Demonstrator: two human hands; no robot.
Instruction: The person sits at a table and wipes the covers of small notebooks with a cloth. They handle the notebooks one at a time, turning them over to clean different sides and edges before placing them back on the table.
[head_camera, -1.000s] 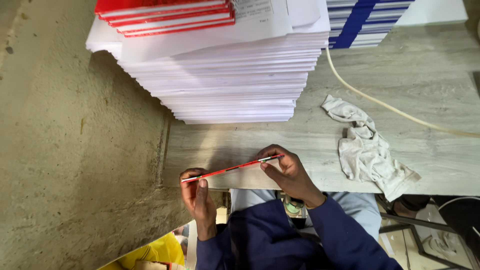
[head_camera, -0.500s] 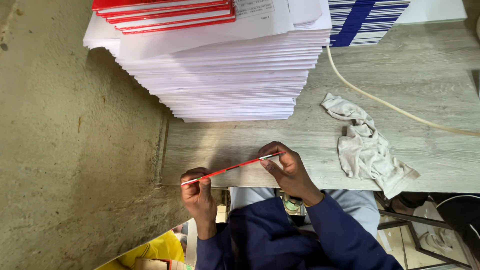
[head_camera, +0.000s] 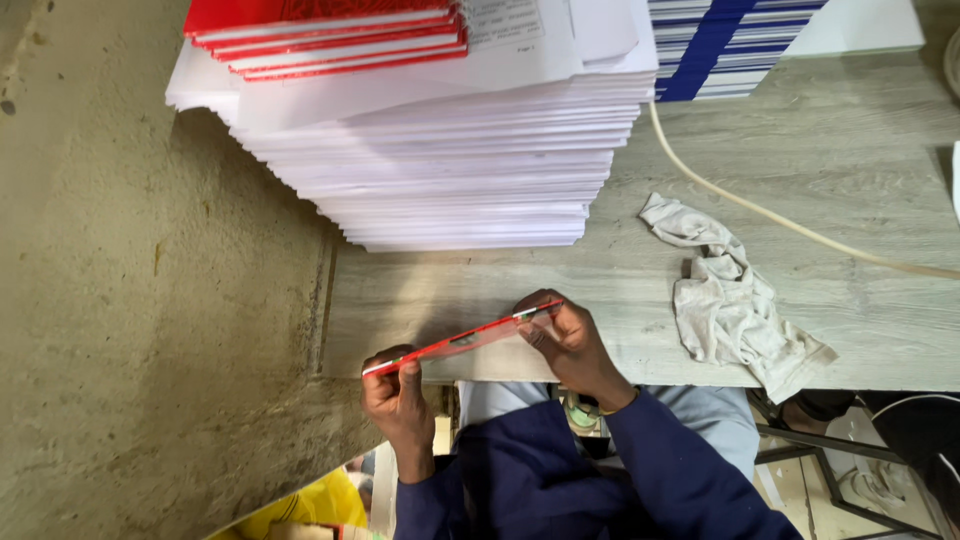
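A person in a dark blue long-sleeved top holds a thin, flat red-covered booklet (head_camera: 462, 340) edge-on to the camera, gripped at both ends just above the near edge of a pale grey wood-grain table (head_camera: 850, 180). The left hand (head_camera: 396, 392) is closed around the booklet's lower end, fingers folded over the red cover just off the table's corner. The right hand (head_camera: 565, 340) pinches the upper end between thumb and fingertips, resting over the tabletop. The booklet runs at a slant between the two hands, its white page edge showing along the red.

Below the arms, a bit of yellow material (head_camera: 300, 510) shows at the bottom edge of the frame. To the right of the right hand, a crumpled off-white cloth rag (head_camera: 725, 295) lies on the table, well apart from the booklet. A cream-coloured cord (head_camera: 790, 225) crosses the tabletop beyond the rag.

Farther back stands a tall stack of white paper sheets (head_camera: 450, 170), topped by several red-covered books (head_camera: 330, 35). Beside it, at the far right, sits a stack of books with blue-and-white striped edges (head_camera: 720, 40). A rough tan plaster wall (head_camera: 130, 300) fills the left side of the view.
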